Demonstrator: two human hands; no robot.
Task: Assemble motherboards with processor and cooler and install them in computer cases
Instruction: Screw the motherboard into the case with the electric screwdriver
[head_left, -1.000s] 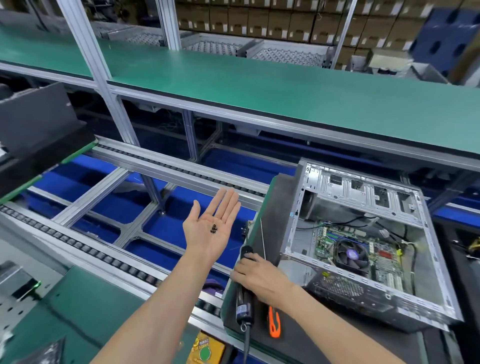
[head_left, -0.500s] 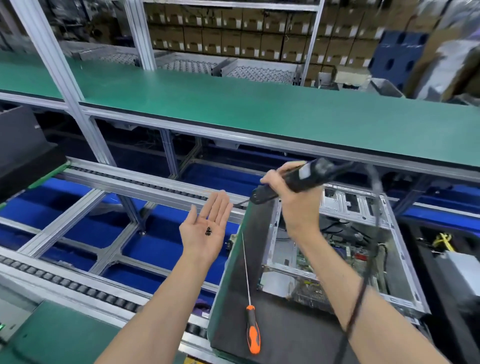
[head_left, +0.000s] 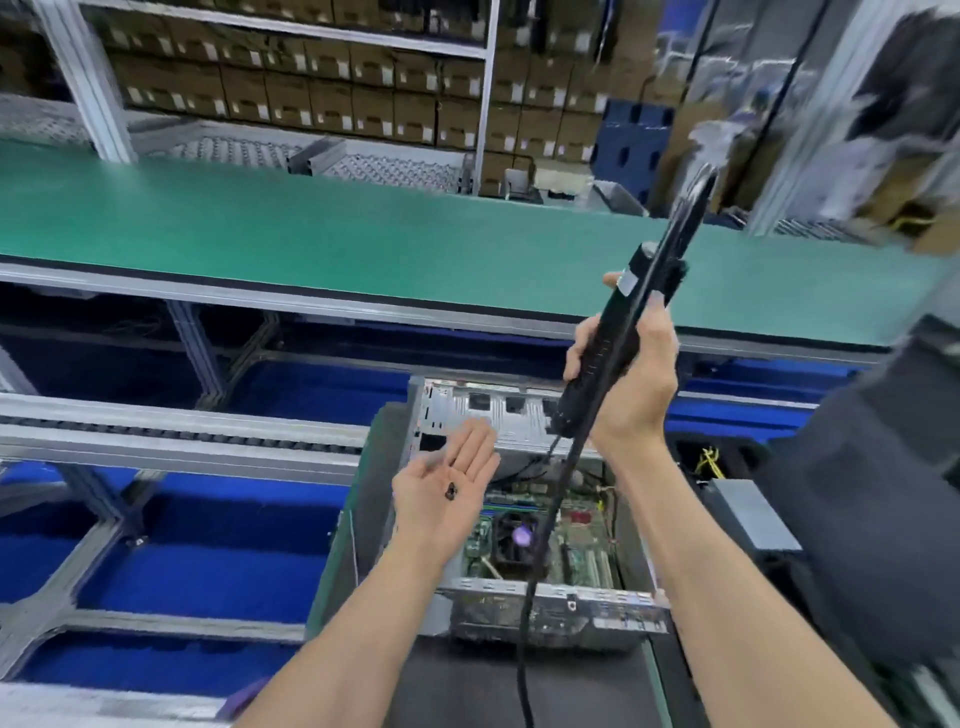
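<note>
- While the left hand (head_left: 447, 488) is held palm up with fingers loosely straight, small dark screws (head_left: 451, 491) are carried on the palm, above the case.
- The fingers of the right hand (head_left: 631, 374) are curled round a black driver (head_left: 618, 343), which is held tilted, its upper end raised to the right.
- A black cable (head_left: 540, 545) is seen hanging from the driver's lower end, down across the case.
- The case (head_left: 545, 608) is laid open on a dark mat (head_left: 467, 686), below both hands.
- The motherboard (head_left: 576, 551) is seated inside the case, with the cooler (head_left: 514, 540) on it.
- A green bench (head_left: 311, 234) is seen beyond, with cartons (head_left: 311, 98) stacked behind.
</note>
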